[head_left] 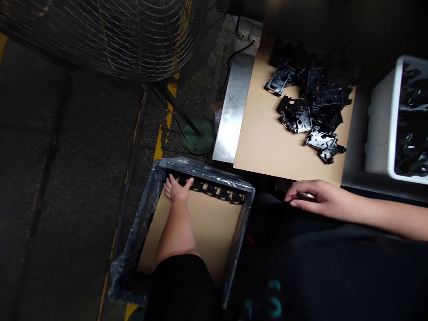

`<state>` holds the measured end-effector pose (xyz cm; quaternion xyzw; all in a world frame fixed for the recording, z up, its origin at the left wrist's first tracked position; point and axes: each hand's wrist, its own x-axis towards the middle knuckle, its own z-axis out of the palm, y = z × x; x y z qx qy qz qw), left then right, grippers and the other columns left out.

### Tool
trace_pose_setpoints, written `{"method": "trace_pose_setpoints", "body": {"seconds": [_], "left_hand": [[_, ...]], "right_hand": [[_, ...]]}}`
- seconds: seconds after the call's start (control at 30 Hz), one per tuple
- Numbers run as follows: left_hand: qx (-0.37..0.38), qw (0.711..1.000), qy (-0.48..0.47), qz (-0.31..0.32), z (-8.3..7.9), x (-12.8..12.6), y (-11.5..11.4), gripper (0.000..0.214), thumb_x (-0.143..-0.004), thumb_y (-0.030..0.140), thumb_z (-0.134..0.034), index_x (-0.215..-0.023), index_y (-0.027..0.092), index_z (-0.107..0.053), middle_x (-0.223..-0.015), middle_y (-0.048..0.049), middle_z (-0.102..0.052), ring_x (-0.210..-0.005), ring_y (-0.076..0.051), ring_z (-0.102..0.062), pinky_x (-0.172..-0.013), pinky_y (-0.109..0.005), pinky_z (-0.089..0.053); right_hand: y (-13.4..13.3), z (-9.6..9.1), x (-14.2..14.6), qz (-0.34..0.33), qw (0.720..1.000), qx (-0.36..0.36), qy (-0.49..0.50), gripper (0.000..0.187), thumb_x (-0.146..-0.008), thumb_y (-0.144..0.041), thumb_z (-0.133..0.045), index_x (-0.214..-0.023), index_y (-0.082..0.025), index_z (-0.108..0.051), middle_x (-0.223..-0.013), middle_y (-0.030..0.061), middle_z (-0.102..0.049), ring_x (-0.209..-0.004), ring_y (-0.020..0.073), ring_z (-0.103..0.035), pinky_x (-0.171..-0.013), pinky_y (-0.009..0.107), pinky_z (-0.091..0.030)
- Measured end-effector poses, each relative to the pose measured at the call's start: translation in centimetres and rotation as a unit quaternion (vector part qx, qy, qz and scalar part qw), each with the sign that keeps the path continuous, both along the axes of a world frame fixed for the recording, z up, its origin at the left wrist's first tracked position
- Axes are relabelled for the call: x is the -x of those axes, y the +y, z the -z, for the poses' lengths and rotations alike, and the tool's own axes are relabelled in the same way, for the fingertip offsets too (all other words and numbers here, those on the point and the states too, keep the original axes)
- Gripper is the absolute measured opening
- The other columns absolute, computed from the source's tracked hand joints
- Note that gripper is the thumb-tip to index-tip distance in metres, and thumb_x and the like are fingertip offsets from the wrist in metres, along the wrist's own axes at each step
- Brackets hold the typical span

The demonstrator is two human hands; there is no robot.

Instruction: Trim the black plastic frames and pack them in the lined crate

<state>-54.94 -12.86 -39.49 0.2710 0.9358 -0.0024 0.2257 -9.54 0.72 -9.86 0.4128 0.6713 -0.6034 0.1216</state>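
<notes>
My left hand (177, 189) reaches into a plastic-lined box (250, 189) at lower centre, its fingers and thumb spread around the left end of a row of black parts (211, 189). These dark moulded pieces stand side by side along the far wall, on a sheet of brown cardboard (203, 223). Whether the hand touches the end piece cannot be made out. On the right, close to my dark clothing, my right hand (314, 196) has its fingers curled round a small shiny metal object (306, 195), mostly hidden in the grip.
A pile of black-and-silver metal parts (321, 100) lies on cardboard (264, 142) covering a metal table (230, 129). At right stands a white bin (381, 129) of similar parts. A large caged fan (133, 40) on a green round base (199, 138) occupies the upper left.
</notes>
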Motion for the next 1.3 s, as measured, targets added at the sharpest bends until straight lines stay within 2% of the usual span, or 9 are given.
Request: {"method": "trace_pose_setpoints", "body": {"seconds": [0.13,0.27,0.6,0.77,0.93,1.07,1.2,1.3], "left_hand": [[-0.018,1.0,0.021,-0.01,-0.2,2.1,0.3,0.051,-0.101,0.041,-0.069,-0.147,0.021,-0.059,-0.155,-0.0147,-0.057,-0.137,-0.034,-0.06,-0.113,-0.06,-0.053],[-0.02,0.999,0.03,-0.013,-0.1,3.4,0.6,0.048,-0.1,0.039,-0.07,-0.144,0.02,-0.061,-0.151,-0.0141,-0.06,-0.133,-0.032,-0.063,-0.11,-0.058,-0.056],[0.012,0.998,0.049,-0.04,0.2,3.5,1.8,0.05,-0.1,0.04,-0.071,-0.145,0.02,-0.06,-0.151,-0.0142,-0.059,-0.135,-0.033,-0.061,-0.111,-0.06,-0.054],[0.015,0.995,0.074,-0.063,-0.5,2.8,2.4,0.055,-0.099,0.041,-0.072,-0.148,0.021,-0.057,-0.158,-0.0147,-0.054,-0.142,-0.036,-0.055,-0.116,-0.064,-0.049],[-0.021,0.99,0.089,-0.108,-2.7,1.1,0.8,0.062,-0.098,0.04,-0.071,-0.154,0.023,-0.051,-0.162,-0.015,-0.048,-0.145,-0.038,-0.052,-0.117,-0.065,-0.047],[-0.074,0.976,0.061,-0.196,-5.6,-0.5,-1.4,0.063,-0.098,0.039,-0.072,-0.155,0.024,-0.05,-0.166,-0.015,-0.044,-0.148,-0.039,-0.049,-0.118,-0.066,-0.046],[-0.166,0.938,-0.082,-0.292,-8.5,-3.7,-3.3,0.051,-0.099,0.039,-0.071,-0.145,0.021,-0.058,-0.151,-0.0141,-0.058,-0.132,-0.032,-0.063,-0.107,-0.056,-0.058],[-0.242,0.876,-0.245,-0.338,-10.5,-8.2,-4.4,0.04,-0.101,0.039,-0.07,-0.134,0.019,-0.065,-0.133,-0.0113,-0.068,-0.112,-0.025,-0.071,-0.093,-0.045,-0.064]], "right_hand": [[0.0,0.2,0.7,0.012,1.0,0.014,0.004,0.041,-0.101,-0.057,-0.063,-0.104,-0.019,-0.078,-0.098,0.0082,-0.077,-0.093,0.0235,-0.071,-0.085,0.035,-0.052],[0.0,0.5,0.8,0.015,1.0,0.022,0.007,0.042,-0.1,-0.058,-0.064,-0.102,-0.018,-0.078,-0.097,0.0074,-0.077,-0.091,0.0227,-0.07,-0.085,0.035,-0.052],[-0.2,0.6,-0.3,0.038,0.999,0.036,-0.005,0.047,-0.1,-0.062,-0.063,-0.103,-0.018,-0.078,-0.099,0.0097,-0.078,-0.093,0.0236,-0.071,-0.087,0.035,-0.055],[-0.5,0.3,-0.5,0.045,0.999,0.027,-0.009,0.047,-0.098,-0.064,-0.065,-0.1,-0.019,-0.078,-0.096,0.0086,-0.078,-0.09,0.0234,-0.07,-0.084,0.034,-0.055],[-0.5,-0.2,-0.6,0.029,0.999,0.02,-0.013,0.049,-0.097,-0.065,-0.064,-0.098,-0.018,-0.078,-0.092,0.0085,-0.077,-0.085,0.0223,-0.069,-0.08,0.034,-0.055],[-0.6,-0.6,-0.6,0.007,1.0,0.021,-0.003,0.048,-0.099,-0.063,-0.063,-0.1,-0.018,-0.078,-0.094,0.0086,-0.077,-0.086,0.022,-0.069,-0.08,0.033,-0.053],[-0.9,-0.7,-0.6,0.019,0.999,0.024,0.024,0.049,-0.098,-0.063,-0.063,-0.1,-0.016,-0.078,-0.091,0.0071,-0.075,-0.085,0.0203,-0.067,-0.08,0.032,-0.05],[-0.8,-0.8,-0.6,0.027,0.998,0.047,0.042,0.052,-0.096,-0.065,-0.064,-0.102,-0.015,-0.077,-0.092,0.0066,-0.074,-0.083,0.0188,-0.065,-0.077,0.031,-0.049]]}}
